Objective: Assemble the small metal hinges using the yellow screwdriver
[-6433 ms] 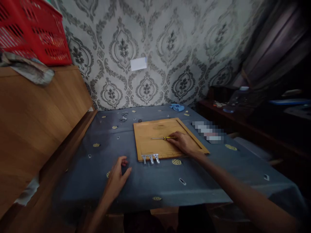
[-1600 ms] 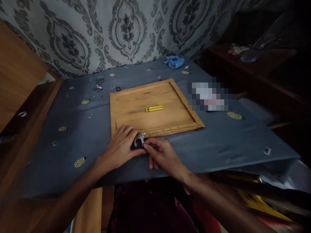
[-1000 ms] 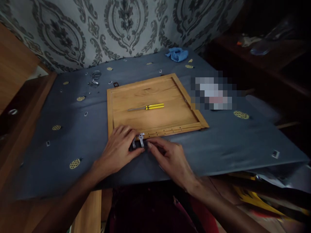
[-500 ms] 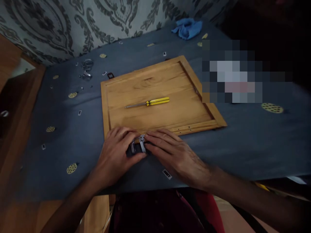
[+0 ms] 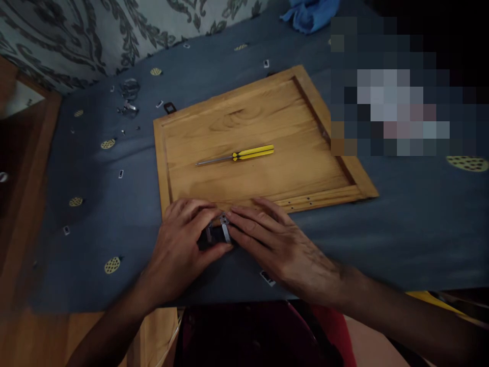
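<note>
A framed wooden panel lies on the blue patterned cloth. On it rests a screwdriver with a yellow handle, its tip pointing left. At the panel's near edge, my left hand curls its fingers and thumb around a metal hinge. My right hand touches the hinge's right side with its fingertips, the fingers stretched over the panel's edge. Part of the hinge is hidden by my fingers. Small dark holes show in the frame to the right of my right hand.
Loose metal hardware and small screws lie on the cloth at the upper left. A blue crumpled cloth is at the back. Beyond the panel's right side is a blurred-out area. A patterned wall borders the far side.
The view has shifted slightly closer, with the panel appearing larger. My right index finger has lifted apart from the other fingers. My left hand keeps its grasp on the hinge.
</note>
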Tool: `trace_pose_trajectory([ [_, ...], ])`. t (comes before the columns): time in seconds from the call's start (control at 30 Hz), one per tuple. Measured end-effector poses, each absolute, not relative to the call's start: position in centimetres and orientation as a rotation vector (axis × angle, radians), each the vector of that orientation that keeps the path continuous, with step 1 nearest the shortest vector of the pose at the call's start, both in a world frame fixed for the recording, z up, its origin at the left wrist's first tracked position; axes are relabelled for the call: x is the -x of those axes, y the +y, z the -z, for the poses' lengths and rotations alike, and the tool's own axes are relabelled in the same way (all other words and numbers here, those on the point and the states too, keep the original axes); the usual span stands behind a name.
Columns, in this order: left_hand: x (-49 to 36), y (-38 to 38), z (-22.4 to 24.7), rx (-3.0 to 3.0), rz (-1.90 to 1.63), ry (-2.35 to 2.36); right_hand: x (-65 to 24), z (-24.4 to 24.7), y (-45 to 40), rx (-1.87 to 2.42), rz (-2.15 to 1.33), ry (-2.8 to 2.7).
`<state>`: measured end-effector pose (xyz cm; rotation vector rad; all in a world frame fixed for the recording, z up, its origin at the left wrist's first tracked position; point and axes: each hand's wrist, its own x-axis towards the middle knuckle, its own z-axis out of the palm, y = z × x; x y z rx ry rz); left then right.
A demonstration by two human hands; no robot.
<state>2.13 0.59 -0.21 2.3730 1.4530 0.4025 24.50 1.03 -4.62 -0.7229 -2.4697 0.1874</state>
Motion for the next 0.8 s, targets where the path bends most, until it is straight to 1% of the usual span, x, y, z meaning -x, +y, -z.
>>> trace_pose_trajectory([
  [0.13, -2.17, 0.55, 0.27, -2.378, -0.406, 1.461, -24.47, 4.64, 1.03, 0.714, -0.231, -2.496],
  [0.3, -2.24, 0.51, 0.13, -2.391, -0.355, 1.466, -24.43, 4.76, 1.0, 0.74, -0.17, -2.486],
  [0.47, -1.94, 0.51, -0.07, -2.369, -0.38, 1.485, -24.42, 4.67, 1.07, 0.721, -0.19, -2.484],
  [0.8, -1.56, 0.49, -0.2, -2.348, -0.325, 1.474, -24.21, 4.6, 0.92, 0.728, -0.232, -2.461],
])
